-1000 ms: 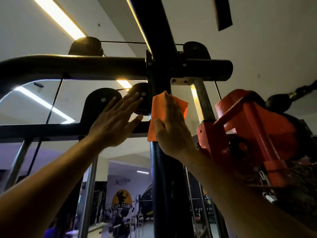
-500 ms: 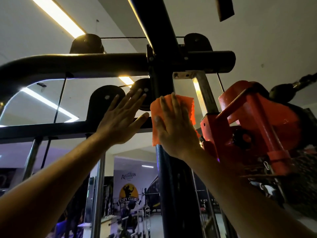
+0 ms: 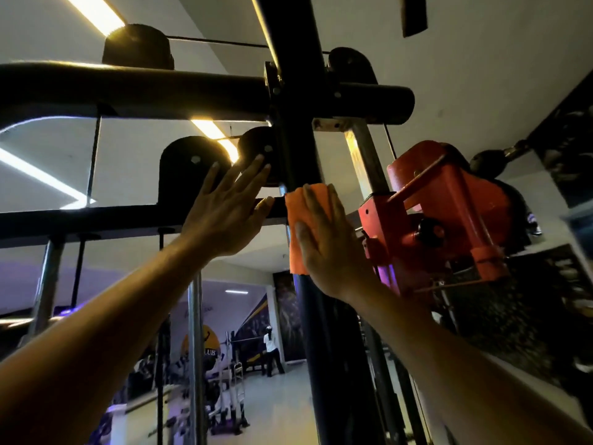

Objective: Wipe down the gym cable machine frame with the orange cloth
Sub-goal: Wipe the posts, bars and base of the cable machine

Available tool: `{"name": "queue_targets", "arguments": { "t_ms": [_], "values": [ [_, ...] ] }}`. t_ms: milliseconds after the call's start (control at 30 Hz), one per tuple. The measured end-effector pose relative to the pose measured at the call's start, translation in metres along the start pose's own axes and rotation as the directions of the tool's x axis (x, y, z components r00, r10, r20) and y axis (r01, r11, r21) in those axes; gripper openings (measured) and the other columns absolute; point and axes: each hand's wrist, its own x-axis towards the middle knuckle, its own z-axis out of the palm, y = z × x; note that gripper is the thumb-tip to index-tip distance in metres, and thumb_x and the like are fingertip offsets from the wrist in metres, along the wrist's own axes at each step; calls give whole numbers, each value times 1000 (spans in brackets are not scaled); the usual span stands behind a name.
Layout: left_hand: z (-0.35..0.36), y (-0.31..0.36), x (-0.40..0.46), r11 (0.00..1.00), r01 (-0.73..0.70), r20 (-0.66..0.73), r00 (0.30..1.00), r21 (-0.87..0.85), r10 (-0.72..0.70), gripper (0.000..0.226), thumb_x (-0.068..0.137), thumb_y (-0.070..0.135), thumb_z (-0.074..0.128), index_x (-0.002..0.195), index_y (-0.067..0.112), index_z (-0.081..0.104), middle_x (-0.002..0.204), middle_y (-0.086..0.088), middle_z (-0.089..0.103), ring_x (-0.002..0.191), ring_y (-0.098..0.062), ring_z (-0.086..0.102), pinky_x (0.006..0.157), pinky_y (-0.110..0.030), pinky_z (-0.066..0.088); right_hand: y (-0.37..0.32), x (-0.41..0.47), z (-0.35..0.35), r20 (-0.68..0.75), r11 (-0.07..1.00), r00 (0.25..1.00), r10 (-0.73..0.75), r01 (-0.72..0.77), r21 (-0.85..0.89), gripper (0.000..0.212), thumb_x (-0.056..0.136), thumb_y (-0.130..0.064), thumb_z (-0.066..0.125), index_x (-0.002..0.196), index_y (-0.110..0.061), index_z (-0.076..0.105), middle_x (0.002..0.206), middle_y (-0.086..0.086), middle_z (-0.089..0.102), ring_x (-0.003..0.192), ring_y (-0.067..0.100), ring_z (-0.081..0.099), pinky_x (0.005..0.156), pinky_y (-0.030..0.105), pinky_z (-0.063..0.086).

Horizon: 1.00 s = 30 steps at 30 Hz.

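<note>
The cable machine's black upright post [image 3: 333, 348] rises through the middle of the view, crossed near the top by a thick black horizontal tube [image 3: 134, 88]. My right hand [image 3: 327, 242] lies flat on the orange cloth [image 3: 296, 226] and presses it against the post just below the lower crossbar [image 3: 80, 220]. My left hand [image 3: 224, 210] rests flat, fingers spread, on that crossbar beside a black pulley plate [image 3: 186, 168], holding nothing.
A red-orange pulley carriage [image 3: 449, 207] sits on a chrome guide rod [image 3: 365, 155] right of the post, close to my right hand. Chrome rods [image 3: 195, 348] run down on the left. A person [image 3: 271, 351] stands far off on the gym floor.
My right hand has slid the orange cloth down the post and more squarely over its front. My left hand has stayed on the crossbar. The view has shifted slightly.
</note>
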Motion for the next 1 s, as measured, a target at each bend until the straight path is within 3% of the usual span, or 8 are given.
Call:
{"name": "queue_targets", "arguments": {
  "t_ms": [200, 400, 500, 633, 733, 800, 867, 1000],
  "values": [
    [7, 11, -16, 1000, -22, -55, 998, 11, 22, 67, 114, 55, 12, 170, 24, 27, 181, -1, 13, 167, -25, 7, 133, -59, 7, -11, 31, -4, -44, 986, 999, 26, -33, -162, 72, 110, -66, 20, 173, -38, 3, 182, 3, -7, 165, 41, 12, 125, 67, 30],
    [9, 24, -35, 1000, -12, -60, 998, 0, 12, 66, 112, 52, 13, 170, 23, 28, 179, -3, 22, 167, -27, 9, 133, -60, 7, -6, -69, 21, -153, 903, 985, -83, 10, -429, 64, 117, -48, 27, 175, -30, 8, 182, 9, -9, 166, 36, -17, 133, 63, -5],
    [4, 27, -43, 999, -15, -51, 999, -46, 13, 68, 111, 52, 11, 169, 23, 31, 178, -3, 25, 167, -27, 11, 133, -59, 5, -9, -86, 19, -132, 860, 987, -93, 12, -509, 66, 116, -49, 29, 175, -28, 7, 181, 11, -11, 165, 38, -20, 132, 62, -13],
    [8, 32, -51, 998, -11, -67, 998, -60, 7, 64, 113, 51, 15, 170, 25, 29, 179, -1, 22, 167, -25, 7, 134, -58, 5, -9, -43, 13, -141, 843, 986, -91, 1, -537, 66, 114, -53, 21, 175, -28, 12, 182, 10, -8, 166, 37, -18, 132, 58, -15],
    [13, 38, -63, 1000, -20, -100, 995, -23, 18, 62, 114, 47, 21, 170, 22, 27, 179, -3, 20, 167, -26, 7, 133, -58, 6, -10, -56, 18, -141, 915, 988, -69, 6, -404, 65, 115, -51, 21, 175, -27, 10, 182, 4, -6, 166, 25, -19, 135, 50, -8],
    [15, 41, -70, 999, -37, -95, 995, 23, 39, 64, 113, 47, 20, 172, 20, 23, 180, -4, 15, 168, -27, 6, 133, -59, 5, -9, -90, 21, -131, 931, 990, -57, 5, -365, 64, 117, -49, 20, 175, -27, 7, 182, 4, -7, 168, 26, -13, 136, 58, 8],
    [14, 42, -74, 997, -54, -80, 995, 54, 58, 66, 112, 48, 19, 172, 20, 19, 181, -5, 11, 168, -27, 4, 133, -60, 4, -7, -124, 24, -120, 920, 992, -47, -4, -392, 63, 117, -46, 24, 175, -23, 10, 183, 6, -4, 169, 28, -7, 133, 64, 12],
    [10, 40, -75, 997, -72, -66, 995, 34, 74, 66, 112, 49, 18, 172, 21, 19, 181, -5, 12, 168, -28, 5, 133, -61, 6, -11, -103, 17, -117, 839, 992, -55, -17, -543, 64, 115, -51, 20, 174, -28, 14, 183, 6, 1, 169, 32, 0, 126, 72, -15]
  ]
}}
